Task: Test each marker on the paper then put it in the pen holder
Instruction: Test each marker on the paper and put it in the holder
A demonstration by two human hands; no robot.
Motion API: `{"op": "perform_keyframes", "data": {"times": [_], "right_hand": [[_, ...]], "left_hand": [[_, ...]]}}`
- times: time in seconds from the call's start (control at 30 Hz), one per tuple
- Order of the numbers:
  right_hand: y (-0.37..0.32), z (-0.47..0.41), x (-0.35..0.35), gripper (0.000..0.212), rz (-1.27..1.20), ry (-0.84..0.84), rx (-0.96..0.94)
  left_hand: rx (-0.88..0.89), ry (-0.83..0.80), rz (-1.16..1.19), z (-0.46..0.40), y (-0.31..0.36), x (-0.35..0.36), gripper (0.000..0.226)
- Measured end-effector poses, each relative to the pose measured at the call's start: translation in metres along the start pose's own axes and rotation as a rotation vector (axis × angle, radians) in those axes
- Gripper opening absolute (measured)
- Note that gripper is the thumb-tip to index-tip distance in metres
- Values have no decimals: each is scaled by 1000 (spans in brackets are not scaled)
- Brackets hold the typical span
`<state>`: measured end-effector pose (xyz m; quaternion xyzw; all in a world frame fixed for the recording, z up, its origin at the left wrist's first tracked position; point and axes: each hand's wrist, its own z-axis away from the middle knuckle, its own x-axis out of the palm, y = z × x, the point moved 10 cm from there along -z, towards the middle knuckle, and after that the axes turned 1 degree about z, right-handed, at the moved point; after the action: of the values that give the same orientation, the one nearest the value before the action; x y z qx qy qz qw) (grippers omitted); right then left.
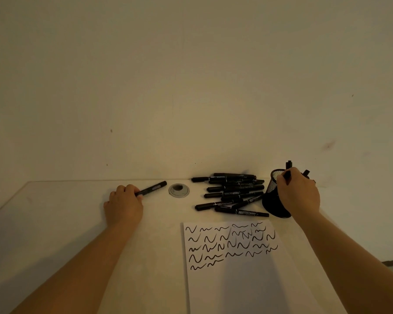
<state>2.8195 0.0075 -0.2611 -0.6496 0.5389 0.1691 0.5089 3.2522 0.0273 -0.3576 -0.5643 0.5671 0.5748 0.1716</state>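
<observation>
Our right hand (298, 193) has its grip curled round a marker (288, 171) over the mesh pen holder (273, 198) at the table's right. We'd lower it upright, then let go. Left hand (124, 203) grips the next marker (152, 189), pile (232, 193) nearby, paper (236, 268) in front.

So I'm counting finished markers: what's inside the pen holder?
Two marker ends stick up above the mesh pen holder, one gripped by the right hand. That hand covers most of the opening, so any more inside are hidden.
</observation>
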Motion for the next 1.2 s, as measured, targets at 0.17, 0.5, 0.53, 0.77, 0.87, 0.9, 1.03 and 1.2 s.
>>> {"op": "perform_keyframes", "data": {"times": [0.17,0.5,0.53,0.77,0.87,0.9,1.03,1.2], "right_hand": [[-6,2,-11,27,-55,3,-5],[-33,64,-50,13,-259,84,-140],[-35,74,-42,2,-394,-36,-97],[-73,150,-6,19,-953,-665,-1],[-69,164,-2,22,-1069,-720,99],[-65,167,-1,24,-1076,-717,132],[-43,179,2,26,-1140,-652,318],[-41,206,11,28,-1269,-807,480]], "left_hand": [[86,55,260,17,26,-15,19],[315,-80,623,97,118,-57,14],[346,-123,678,108,126,-58,14],[516,-321,740,173,164,-60,17],[576,-372,684,193,167,-59,18],[592,-379,666,197,166,-59,17],[668,-339,543,207,163,-66,27],[884,-173,188,220,170,-88,42]]}}
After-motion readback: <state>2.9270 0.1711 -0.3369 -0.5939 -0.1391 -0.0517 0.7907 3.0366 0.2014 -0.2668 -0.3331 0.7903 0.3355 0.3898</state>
